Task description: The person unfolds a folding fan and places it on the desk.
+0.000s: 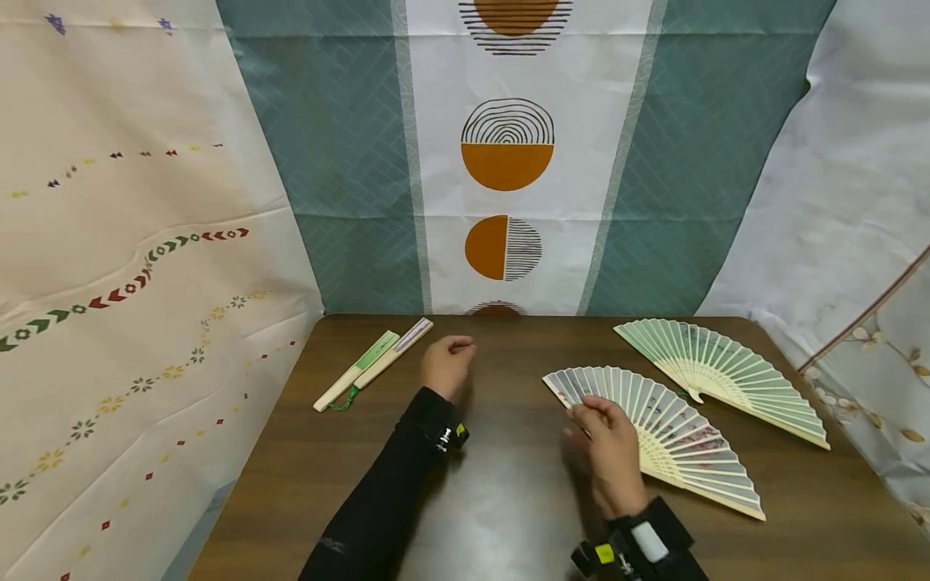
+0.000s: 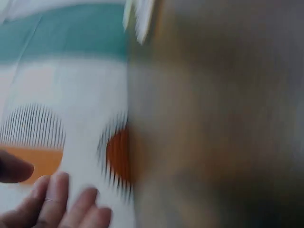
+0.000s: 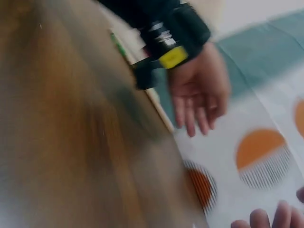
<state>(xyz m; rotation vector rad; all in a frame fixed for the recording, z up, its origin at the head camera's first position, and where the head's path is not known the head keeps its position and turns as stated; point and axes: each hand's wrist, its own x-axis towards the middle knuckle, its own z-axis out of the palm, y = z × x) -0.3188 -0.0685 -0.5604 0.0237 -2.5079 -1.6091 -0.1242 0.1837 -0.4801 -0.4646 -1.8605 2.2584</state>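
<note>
In the head view, my left hand [image 1: 445, 369] hovers over the back middle of the table, its fingers loosely curled around nothing. The left wrist view shows its fingers spread and relaxed. Two folded fans lie to its left: one with a green label [image 1: 356, 373] and green tassel, the other with a pale label [image 1: 395, 353]. My right hand [image 1: 609, 452] is above the left side of a spread white fan [image 1: 715, 458] with a printed pattern, hiding part of it. Its fingertips [image 3: 260, 219] appear loose and hold nothing in the right wrist view.
A spread green fan [image 1: 741, 367] lies behind the white one, near the right edge of the brown wooden table [image 1: 501, 516]. Patterned cloths hang at the back [image 1: 356, 161], left [image 1: 145, 194] and right [image 1: 835, 202]. Wrist views are partly blurred.
</note>
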